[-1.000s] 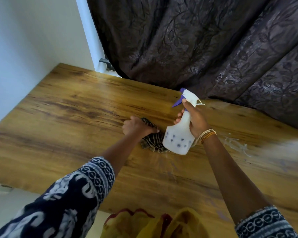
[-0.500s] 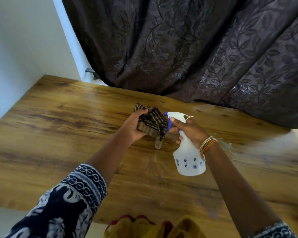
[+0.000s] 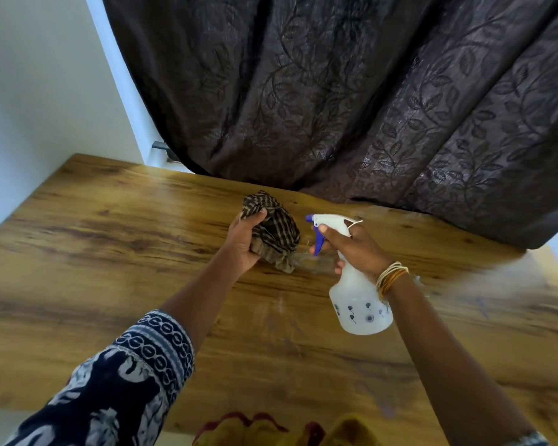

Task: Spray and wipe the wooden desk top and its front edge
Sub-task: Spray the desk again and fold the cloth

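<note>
Above the wooden desk top (image 3: 116,249), the left hand (image 3: 244,241) is cupping palm-up, fingers curling around a bunched checked cloth (image 3: 273,231). The right hand (image 3: 351,249) is gripping the spray bottle (image 3: 358,294) by its neck, forefinger on the blue trigger, nozzle pointing at the cloth.

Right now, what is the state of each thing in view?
Checked brown cloth: bunched, lifted off the desk in the left hand.
White plastic spray bottle: held tilted in the right hand, nozzle toward the cloth.
Wooden desk top: bare, faint wet streaks.
Dark leaf-patterned curtain: drawn.
</note>
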Tool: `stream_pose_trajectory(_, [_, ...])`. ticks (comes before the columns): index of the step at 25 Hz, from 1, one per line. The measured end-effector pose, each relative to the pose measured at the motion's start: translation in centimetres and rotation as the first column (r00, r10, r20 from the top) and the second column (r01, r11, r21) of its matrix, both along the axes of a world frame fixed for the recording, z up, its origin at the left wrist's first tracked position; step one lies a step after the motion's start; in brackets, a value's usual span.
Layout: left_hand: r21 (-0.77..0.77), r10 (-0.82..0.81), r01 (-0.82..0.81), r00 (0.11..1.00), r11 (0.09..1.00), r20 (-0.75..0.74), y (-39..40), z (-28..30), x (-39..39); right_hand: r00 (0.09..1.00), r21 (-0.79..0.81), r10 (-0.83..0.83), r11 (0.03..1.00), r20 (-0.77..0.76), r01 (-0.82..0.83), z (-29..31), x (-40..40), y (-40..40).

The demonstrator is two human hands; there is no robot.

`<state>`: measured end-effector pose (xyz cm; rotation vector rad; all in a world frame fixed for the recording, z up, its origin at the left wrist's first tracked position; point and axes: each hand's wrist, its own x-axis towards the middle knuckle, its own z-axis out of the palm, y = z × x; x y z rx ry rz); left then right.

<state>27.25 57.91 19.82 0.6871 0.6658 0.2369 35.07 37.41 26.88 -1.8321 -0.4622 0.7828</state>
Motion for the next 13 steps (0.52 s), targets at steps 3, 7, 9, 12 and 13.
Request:
stream_pose_trajectory(3, [0.002,-0.033,0.033,0.999,0.999,0.003,-0.57,0.31,0.30,0.988,-0.028,-0.070,0.997,0.135,0.074,-0.42,-0.66,0.53])
stream_pose_trajectory(7, [0.000,-0.042,0.042,0.999,0.999,0.013,-0.77,0.76,0.49,0.990,-0.035,-0.080,0.996,0.113,0.084,-0.64,-0.42,0.35])
stream_pose_trajectory(9, [-0.003,-0.042,0.042,0.999,0.999,0.021,-0.53,0.65,0.50,0.998,-0.024,-0.034,0.999,0.051,0.035,-0.70,-0.10,0.03])
stream_pose_trajectory(12, [0.001,-0.043,0.043,0.999,0.999,0.022,-0.46,0.54,0.38,0.998,0.011,-0.036,0.999,0.056,0.035,-0.85,0.10,-0.15])
stream_pose_trajectory(13, [-0.004,-0.045,0.045,0.999,0.999,0.020,-0.52,0.52,0.35,0.995,0.012,-0.051,0.999,0.085,0.050,-0.97,0.09,-0.20])
